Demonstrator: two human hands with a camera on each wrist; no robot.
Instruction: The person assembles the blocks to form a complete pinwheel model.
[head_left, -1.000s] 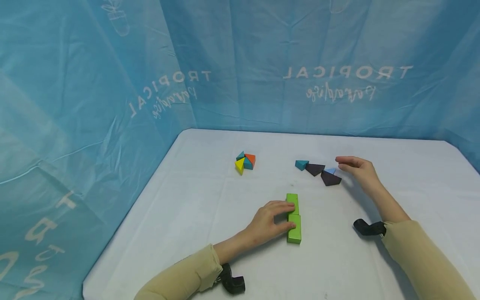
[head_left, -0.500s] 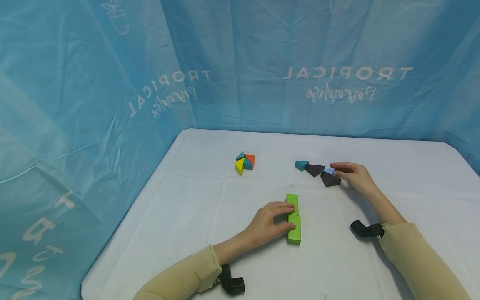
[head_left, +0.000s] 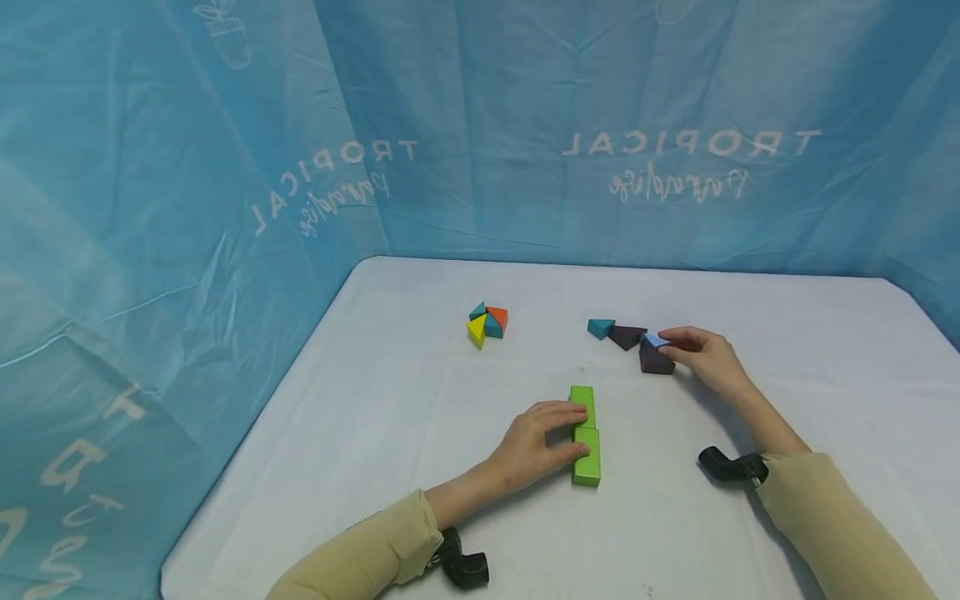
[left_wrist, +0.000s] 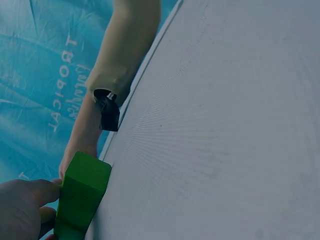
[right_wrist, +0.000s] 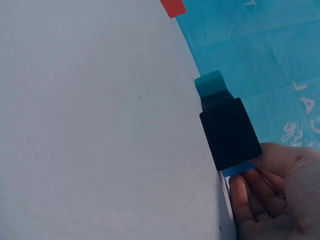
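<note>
On the worktop, two end-to-end blocks lie right of the left grip, touching it; a block cluster lies beyond; a block row runs leftward from the right grip.

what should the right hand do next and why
Perhaps slide the light blue block toward the two green blocks: the right hand has its thumb and fingers around it, beside the nearer dark block, and the left hand rests on the green pair, likely steadying it.
</note>
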